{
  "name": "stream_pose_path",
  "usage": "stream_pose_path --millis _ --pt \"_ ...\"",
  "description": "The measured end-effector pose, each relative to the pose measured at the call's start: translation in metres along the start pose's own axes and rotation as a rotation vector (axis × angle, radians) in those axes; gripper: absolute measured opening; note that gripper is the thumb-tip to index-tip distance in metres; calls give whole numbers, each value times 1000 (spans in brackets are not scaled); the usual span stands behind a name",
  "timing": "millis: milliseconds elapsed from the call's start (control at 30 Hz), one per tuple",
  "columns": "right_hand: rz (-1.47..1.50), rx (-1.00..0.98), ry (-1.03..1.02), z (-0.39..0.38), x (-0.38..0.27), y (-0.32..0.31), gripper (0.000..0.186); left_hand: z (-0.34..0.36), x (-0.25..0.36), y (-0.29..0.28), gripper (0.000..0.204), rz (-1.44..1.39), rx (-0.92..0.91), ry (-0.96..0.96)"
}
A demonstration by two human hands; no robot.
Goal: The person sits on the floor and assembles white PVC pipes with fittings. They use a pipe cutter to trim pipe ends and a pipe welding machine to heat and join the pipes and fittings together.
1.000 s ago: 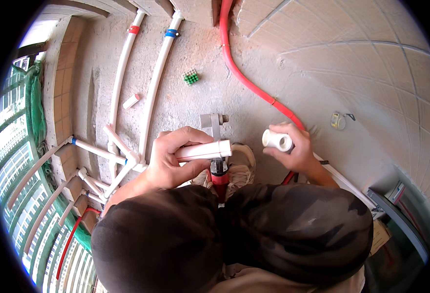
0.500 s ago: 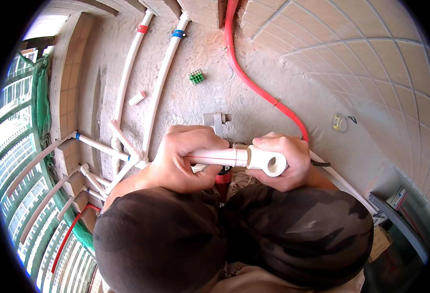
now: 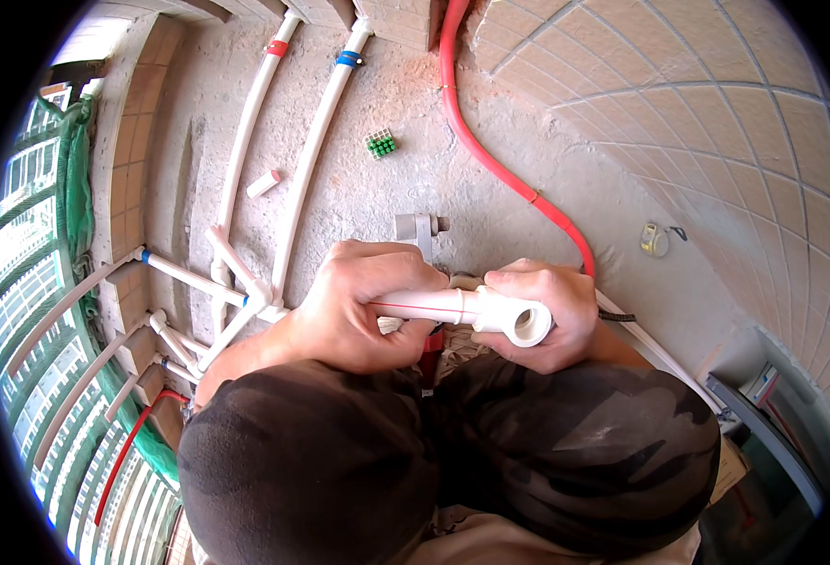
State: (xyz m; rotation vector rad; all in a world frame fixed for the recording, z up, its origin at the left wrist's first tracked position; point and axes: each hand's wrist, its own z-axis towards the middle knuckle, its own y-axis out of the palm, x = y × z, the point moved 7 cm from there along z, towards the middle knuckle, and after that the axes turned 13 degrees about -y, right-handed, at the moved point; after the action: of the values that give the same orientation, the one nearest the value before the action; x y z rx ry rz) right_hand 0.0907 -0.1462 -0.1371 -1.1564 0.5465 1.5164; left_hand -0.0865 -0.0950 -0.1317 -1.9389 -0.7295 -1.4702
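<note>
My left hand [image 3: 363,303] is wrapped round a white plastic pipe [image 3: 422,306] with a thin red stripe along it. On the pipe's right end sits a white pipe fitting [image 3: 493,316], its round threaded opening turned up toward me. My right hand [image 3: 565,306] grips this fitting from the right, fingers behind and below it; they hide its far end. Just beyond and under the hands stands a pipe-welding tool with a grey socket head [image 3: 406,226] on a metal plate. Its red body [image 3: 431,347] shows between my knees, partly covered by the pipe.
White pipes [image 3: 316,151] run along the rough concrete floor, joined at left. A red conduit [image 3: 499,169] curves down the right side. Green plugs [image 3: 380,143], a short pipe offcut [image 3: 263,184] and a tape measure [image 3: 655,239] lie about. Tiled wall [image 3: 716,122] at right.
Both hands keep their grip. The fitting's end of the pipe has dipped slightly toward me, its opening now a little lower; the view has shifted slightly.
</note>
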Motion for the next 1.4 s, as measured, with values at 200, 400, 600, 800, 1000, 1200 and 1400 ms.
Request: stream_pose_path --millis 200,400,600,800,1000,1200,1400 --pt "16 -18 -51 2 -2 4 53 -2 0 5 29 25 -12 79" --pt "-16 -74 -108 8 -8 8 55 -2 4 7 28 26 -20 178" --pt "-54 -110 -137 12 -11 11 56 -4 4 9 25 41 -12 187" --pt "-66 -99 -164 14 -11 13 56 -5 3 11 22 25 15 219" --pt "-92 -34 -199 8 -12 11 55 -1 10 11 23 0 -3 240" --pt "-77 -51 -240 8 -7 13 56 -2 10 11 25 22 -1 224" --pt "-141 -140 -230 10 -13 12 63 -2 10 13 26 3 4 224"
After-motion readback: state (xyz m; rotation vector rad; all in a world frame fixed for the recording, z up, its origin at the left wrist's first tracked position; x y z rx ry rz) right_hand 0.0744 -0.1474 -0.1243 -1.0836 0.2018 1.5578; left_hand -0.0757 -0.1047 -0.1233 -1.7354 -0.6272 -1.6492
